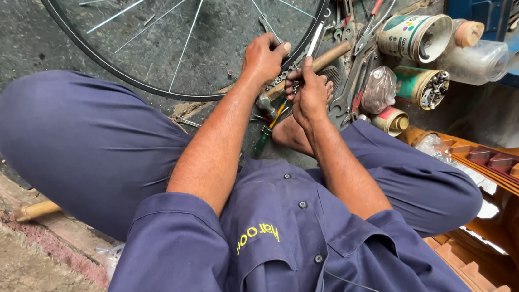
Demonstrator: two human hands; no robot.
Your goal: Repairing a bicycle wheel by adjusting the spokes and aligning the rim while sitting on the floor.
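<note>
Concrete floor, thin silvery spoke (315, 39) in right hand (309, 94), perhaps threaded

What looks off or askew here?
The cans by the wheel rim lie tipped on their sides, open ends facing out. Loose tools are heaped beside both hands, left and right.

Both forearms stretched forward, left hand (262, 58) and right hand (309, 93) close together, each grip pinched closed

3 labelled tins lie at right: a white can (414, 36), a green can (420, 85), and a small yellow can (390, 121).
</note>
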